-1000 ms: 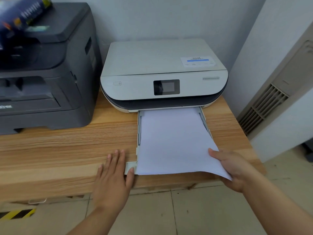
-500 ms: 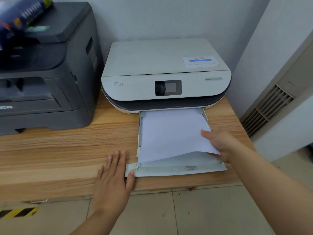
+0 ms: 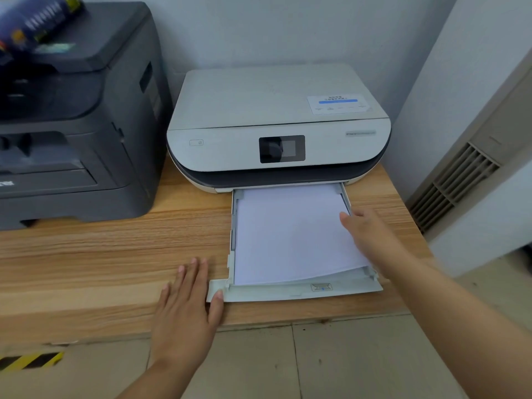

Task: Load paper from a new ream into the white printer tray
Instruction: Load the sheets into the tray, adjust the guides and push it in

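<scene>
At 6 o'clock of the printer (image 3: 276, 125), the paper (image 3: 288, 234) lies in the tray (image 3: 293, 295); its near right corner rides high. Right hand (image 3: 371, 240) lies flat on it, fingers loose. Left hand (image 3: 187, 300) is spread on the desk (image 3: 100, 254), thumb touching the tray. Sheets are light, limp and slippery: press by the edges. Printer labels are unreadable.

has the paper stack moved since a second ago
Yes. The paper stack has slid back toward the white printer; its near edge, which overhung the tray lip, now sits inside it.
</scene>
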`<act>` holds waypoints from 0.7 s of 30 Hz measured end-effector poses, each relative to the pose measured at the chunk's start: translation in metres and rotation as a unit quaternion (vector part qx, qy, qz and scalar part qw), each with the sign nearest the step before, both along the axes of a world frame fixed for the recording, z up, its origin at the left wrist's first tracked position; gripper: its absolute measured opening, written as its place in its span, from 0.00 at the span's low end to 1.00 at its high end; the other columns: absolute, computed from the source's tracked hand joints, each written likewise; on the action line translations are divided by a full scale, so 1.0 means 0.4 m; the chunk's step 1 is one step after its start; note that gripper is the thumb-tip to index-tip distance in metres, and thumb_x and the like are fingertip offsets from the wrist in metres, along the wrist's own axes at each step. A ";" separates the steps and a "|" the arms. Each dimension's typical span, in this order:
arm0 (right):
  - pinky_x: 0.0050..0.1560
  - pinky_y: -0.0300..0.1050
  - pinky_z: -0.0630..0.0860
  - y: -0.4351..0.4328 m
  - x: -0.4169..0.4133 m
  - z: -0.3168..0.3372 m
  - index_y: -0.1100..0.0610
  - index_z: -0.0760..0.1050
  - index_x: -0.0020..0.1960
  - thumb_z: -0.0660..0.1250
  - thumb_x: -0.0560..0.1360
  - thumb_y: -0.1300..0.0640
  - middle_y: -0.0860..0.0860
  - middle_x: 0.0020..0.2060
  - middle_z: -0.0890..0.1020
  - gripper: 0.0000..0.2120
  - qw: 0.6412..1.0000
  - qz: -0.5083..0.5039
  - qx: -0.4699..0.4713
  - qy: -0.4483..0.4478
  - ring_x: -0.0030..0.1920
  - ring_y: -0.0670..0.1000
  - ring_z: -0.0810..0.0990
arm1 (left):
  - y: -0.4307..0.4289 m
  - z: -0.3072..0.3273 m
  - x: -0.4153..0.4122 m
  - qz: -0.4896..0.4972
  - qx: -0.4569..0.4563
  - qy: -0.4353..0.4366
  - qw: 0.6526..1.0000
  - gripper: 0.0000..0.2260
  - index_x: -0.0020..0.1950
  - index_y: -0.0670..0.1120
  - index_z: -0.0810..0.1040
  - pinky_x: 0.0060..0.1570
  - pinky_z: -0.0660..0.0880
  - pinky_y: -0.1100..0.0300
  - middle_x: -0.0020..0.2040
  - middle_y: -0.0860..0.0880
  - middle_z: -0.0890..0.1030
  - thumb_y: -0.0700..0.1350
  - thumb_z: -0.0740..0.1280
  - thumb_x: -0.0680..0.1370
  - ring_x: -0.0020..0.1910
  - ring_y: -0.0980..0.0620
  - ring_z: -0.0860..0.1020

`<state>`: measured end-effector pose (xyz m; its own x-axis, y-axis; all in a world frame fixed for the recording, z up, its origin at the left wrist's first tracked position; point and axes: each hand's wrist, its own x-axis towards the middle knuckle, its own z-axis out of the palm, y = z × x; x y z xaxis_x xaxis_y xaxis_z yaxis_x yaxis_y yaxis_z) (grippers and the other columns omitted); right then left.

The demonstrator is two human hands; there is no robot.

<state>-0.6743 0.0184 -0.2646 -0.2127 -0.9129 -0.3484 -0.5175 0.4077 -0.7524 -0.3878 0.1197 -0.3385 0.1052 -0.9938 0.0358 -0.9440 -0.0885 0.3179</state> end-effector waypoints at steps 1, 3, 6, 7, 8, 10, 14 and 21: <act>0.58 0.50 0.68 0.018 -0.007 0.008 0.53 0.60 0.73 0.58 0.77 0.44 0.54 0.69 0.69 0.27 1.000 0.026 -0.002 0.016 0.66 0.55 0.69 | 0.000 0.000 -0.001 0.001 0.001 0.000 1.000 0.30 0.71 0.53 0.40 0.72 0.47 0.55 0.71 0.59 0.45 0.63 0.37 0.72 0.71 0.60 0.44; 0.54 0.46 0.70 0.057 -0.026 0.017 0.51 0.59 0.73 0.63 0.75 0.43 0.52 0.67 0.71 0.30 0.991 0.106 -0.006 0.082 0.64 0.52 0.71 | -0.001 0.001 -0.002 0.002 0.005 -0.004 1.000 0.30 0.71 0.53 0.39 0.73 0.45 0.55 0.71 0.59 0.44 0.63 0.35 0.71 0.71 0.60 0.43; 0.62 0.42 0.66 0.100 -0.060 0.005 0.48 0.59 0.73 0.67 0.71 0.42 0.49 0.69 0.68 0.34 0.950 0.227 -0.023 0.214 0.64 0.48 0.69 | -0.001 0.001 -0.002 0.003 0.008 -0.008 1.000 0.30 0.71 0.52 0.38 0.72 0.43 0.56 0.71 0.59 0.44 0.63 0.34 0.71 0.71 0.60 0.42; 0.66 0.41 0.61 0.109 -0.069 -0.004 0.47 0.58 0.73 0.68 0.70 0.42 0.47 0.71 0.64 0.35 0.935 0.257 -0.027 0.244 0.68 0.48 0.64 | 0.000 0.001 -0.002 0.005 0.009 -0.008 1.000 0.30 0.71 0.52 0.38 0.72 0.43 0.56 0.72 0.58 0.44 0.63 0.35 0.71 0.71 0.60 0.42; 0.69 0.40 0.57 0.114 -0.077 -0.014 0.46 0.58 0.74 0.69 0.70 0.41 0.45 0.73 0.61 0.37 0.924 0.278 -0.034 0.261 0.71 0.47 0.59 | 0.000 0.001 -0.001 0.006 0.008 -0.008 1.000 0.31 0.71 0.51 0.39 0.72 0.43 0.56 0.72 0.58 0.44 0.63 0.35 0.71 0.71 0.60 0.43; 0.71 0.39 0.53 0.118 -0.086 -0.030 0.44 0.56 0.74 0.69 0.69 0.41 0.43 0.74 0.57 0.38 0.924 0.283 -0.038 0.256 0.73 0.46 0.56 | 0.000 0.000 -0.001 0.008 0.008 -0.010 1.000 0.31 0.72 0.51 0.39 0.72 0.43 0.56 0.73 0.58 0.45 0.63 0.34 0.71 0.71 0.60 0.42; 0.70 0.38 0.55 0.111 -0.088 -0.037 0.45 0.57 0.74 0.69 0.70 0.43 0.43 0.75 0.57 0.37 0.937 0.255 -0.051 0.234 0.73 0.45 0.58 | -0.003 0.000 -0.003 0.011 0.011 -0.017 1.000 0.33 0.74 0.51 0.44 0.72 0.44 0.56 0.76 0.55 0.49 0.63 0.35 0.71 0.72 0.59 0.44; 0.68 0.36 0.58 0.109 -0.090 -0.031 0.45 0.54 0.75 0.64 0.72 0.40 0.42 0.75 0.56 0.35 0.915 0.276 -0.050 0.289 0.72 0.45 0.61 | -0.003 0.008 -0.006 0.011 0.016 -0.020 1.000 0.34 0.74 0.51 0.43 0.72 0.43 0.57 0.75 0.56 0.48 0.63 0.33 0.70 0.71 0.60 0.42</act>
<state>-0.7102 0.0619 -0.2771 0.1693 -0.9579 -0.2319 -0.9471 -0.0930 -0.3073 -0.3904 0.1185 -0.3351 0.1258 -0.9920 0.0091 -0.9537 -0.1184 0.2766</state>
